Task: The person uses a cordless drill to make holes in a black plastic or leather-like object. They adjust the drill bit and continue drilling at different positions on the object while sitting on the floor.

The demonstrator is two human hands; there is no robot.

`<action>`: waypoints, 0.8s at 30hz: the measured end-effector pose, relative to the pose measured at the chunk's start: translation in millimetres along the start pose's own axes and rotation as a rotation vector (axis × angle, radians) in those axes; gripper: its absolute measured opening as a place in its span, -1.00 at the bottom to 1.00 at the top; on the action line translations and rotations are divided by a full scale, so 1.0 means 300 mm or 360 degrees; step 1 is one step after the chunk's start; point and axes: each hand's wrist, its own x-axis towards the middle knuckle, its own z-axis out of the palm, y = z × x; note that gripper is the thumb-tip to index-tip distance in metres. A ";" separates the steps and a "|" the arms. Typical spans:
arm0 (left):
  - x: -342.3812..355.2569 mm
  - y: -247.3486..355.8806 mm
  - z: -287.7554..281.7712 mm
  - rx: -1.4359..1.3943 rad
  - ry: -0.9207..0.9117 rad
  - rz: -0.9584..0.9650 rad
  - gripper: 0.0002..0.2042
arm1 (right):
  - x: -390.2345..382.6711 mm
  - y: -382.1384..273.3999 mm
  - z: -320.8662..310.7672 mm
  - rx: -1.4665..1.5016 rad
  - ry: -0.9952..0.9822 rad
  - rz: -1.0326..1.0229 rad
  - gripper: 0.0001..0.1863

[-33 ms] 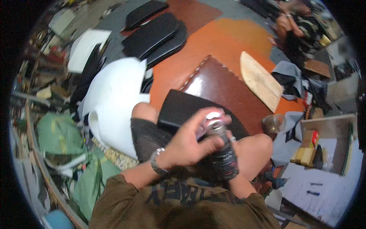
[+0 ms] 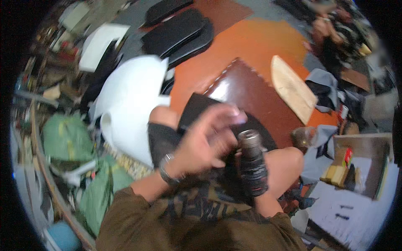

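Note:
A black heat gun (image 2: 254, 169) with a bare metal nozzle stands nearly upright over my lap, its nozzle end up. My right hand (image 2: 264, 149) is wrapped round it from behind, mostly hidden by its body. Beside the nozzle, my left hand (image 2: 205, 140) is raised with curved, separated fingers and nothing in them; it is blurred by motion. A dark padded panel (image 2: 193, 109) lies across my legs beneath both hands. Beyond it, a glossy brown sheet (image 2: 238, 90) with a stitched-looking edge covers part of the floor.
White molded shells (image 2: 130, 100) stand at left, above green sacks (image 2: 67, 136). Black pads (image 2: 173, 33) lie at the far side. A pale wooden board (image 2: 293, 90) rests right of the brown sheet. A box (image 2: 381, 167) holds small items at right. Another person (image 2: 331, 37) sits at far right.
My left hand has come off the heat gun's nozzle and moved slightly left. The nozzle now shows fully, and the view has shifted a little.

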 end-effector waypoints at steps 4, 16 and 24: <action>-0.142 0.106 -0.521 0.0759 0.1430 0.0180 -0.60 | -0.014 -0.041 0.003 -0.1533 0.0023 -0.0692 -0.84; -0.679 -0.596 -0.845 0.3137 0.0370 -0.1098 -0.20 | 0.047 0.019 0.087 -0.0815 -0.0070 -0.0006 -0.85; -0.644 -0.645 -0.990 0.2802 -0.0027 -0.0782 -0.22 | 0.145 0.032 0.005 -0.1278 0.0149 -0.0097 -0.66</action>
